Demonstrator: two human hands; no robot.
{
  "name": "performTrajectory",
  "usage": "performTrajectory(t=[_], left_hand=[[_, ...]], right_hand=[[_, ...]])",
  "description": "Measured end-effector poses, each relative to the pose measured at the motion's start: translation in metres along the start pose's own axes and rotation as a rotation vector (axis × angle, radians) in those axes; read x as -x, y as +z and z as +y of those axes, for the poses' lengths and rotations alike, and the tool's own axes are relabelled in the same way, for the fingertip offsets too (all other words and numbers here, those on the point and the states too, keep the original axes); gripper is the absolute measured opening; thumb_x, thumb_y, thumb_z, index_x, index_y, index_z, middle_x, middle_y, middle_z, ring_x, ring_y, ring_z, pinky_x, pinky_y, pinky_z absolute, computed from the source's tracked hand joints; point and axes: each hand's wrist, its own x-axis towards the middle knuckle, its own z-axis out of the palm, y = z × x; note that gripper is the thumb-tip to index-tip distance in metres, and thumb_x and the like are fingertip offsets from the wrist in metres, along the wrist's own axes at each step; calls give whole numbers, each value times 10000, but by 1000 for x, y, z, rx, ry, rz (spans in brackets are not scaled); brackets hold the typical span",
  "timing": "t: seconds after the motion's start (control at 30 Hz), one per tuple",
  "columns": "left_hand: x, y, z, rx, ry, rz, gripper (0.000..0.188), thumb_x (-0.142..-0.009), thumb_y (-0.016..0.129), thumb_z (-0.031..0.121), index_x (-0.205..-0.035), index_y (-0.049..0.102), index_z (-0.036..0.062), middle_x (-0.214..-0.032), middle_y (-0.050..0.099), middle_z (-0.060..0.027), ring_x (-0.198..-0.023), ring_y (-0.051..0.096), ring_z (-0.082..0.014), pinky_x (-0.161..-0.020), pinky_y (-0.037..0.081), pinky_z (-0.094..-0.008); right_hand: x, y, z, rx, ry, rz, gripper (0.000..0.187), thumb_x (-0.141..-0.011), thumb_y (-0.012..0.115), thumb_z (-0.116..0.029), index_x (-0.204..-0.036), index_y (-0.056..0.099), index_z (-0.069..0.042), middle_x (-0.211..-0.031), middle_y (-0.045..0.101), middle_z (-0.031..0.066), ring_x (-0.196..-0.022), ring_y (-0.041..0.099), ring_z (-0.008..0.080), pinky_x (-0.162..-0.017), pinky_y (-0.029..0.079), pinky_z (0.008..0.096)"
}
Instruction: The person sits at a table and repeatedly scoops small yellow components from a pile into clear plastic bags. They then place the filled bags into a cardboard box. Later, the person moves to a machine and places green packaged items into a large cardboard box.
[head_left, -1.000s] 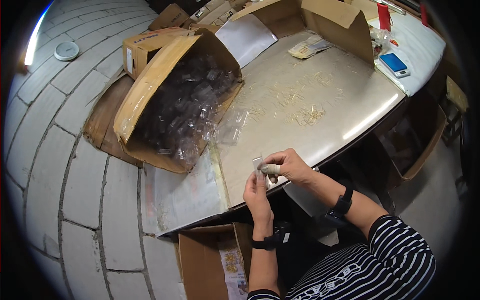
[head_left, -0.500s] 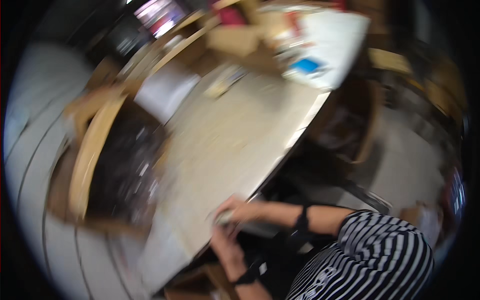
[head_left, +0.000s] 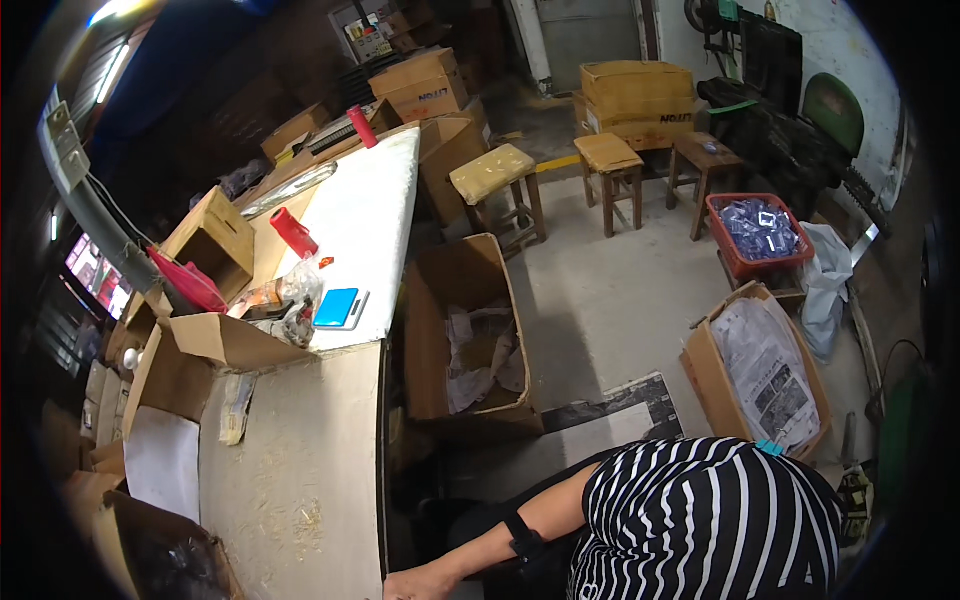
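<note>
2 tan cartons behind wooden stools

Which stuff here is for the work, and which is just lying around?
For the work:
hand at the table edge
open carton beside it

Lying about:
blue gadget
red crate
stools
floor box

A long worktable bears a blue scale, red roll and cardboard boxes.

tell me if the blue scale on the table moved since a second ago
Cannot tell. The head turned, so the whole view swung; the blue scale lies on the white table beside the clutter as before.
</note>
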Motion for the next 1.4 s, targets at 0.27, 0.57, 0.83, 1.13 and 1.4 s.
performTrajectory(t=[0.27,0.57,0.83,1.13,1.4], left_hand=[[11,-97,-138,-238,-209,-96,742,-835,559,387,-1399,280,-6,-1358,423,-168,-1190,446,-325,-1009,370,-411],[30,-105,-31,475,-483,789,198,-857,559,64,-1018,556,-51,-844,653,-161,-587,625,-189,-457,466,-216],[59,-131,-61,235,-389,906,98,-816,589,-42,-834,512,16,-792,654,-134,-579,612,-136,-461,447,-170],[73,-101,-60,788,-473,840,246,-811,495,-89,-1037,457,0,-837,548,-100,-732,660,-273,-579,587,-329],[107,-62,-85,931,-771,664,280,-897,462,68,-1161,496,-21,-988,593,-140,-880,653,-306,-680,582,-387]], right_hand=[[-34,37,8,462,-471,109,171,-736,556,-71,-899,570,-22,-794,605,163,-724,586,353,-625,455,400],[-165,58,0,1033,-560,243,106,-724,574,-89,-804,531,-36,-723,550,108,-646,592,282,-549,494,377],[-219,-19,72,952,-44,253,616,-860,579,-278,-1330,364,57,-1418,322,246,-1342,277,351,-1120,218,386],[-263,-121,77,1318,445,312,726,-912,421,-480,-1442,179,-46,-1485,155,239,-1393,101,376,-1126,140,465],[-258,-81,98,1277,167,-175,522,-941,387,-308,-1397,336,-58,-1482,219,200,-1377,201,337,-1120,194,405]])
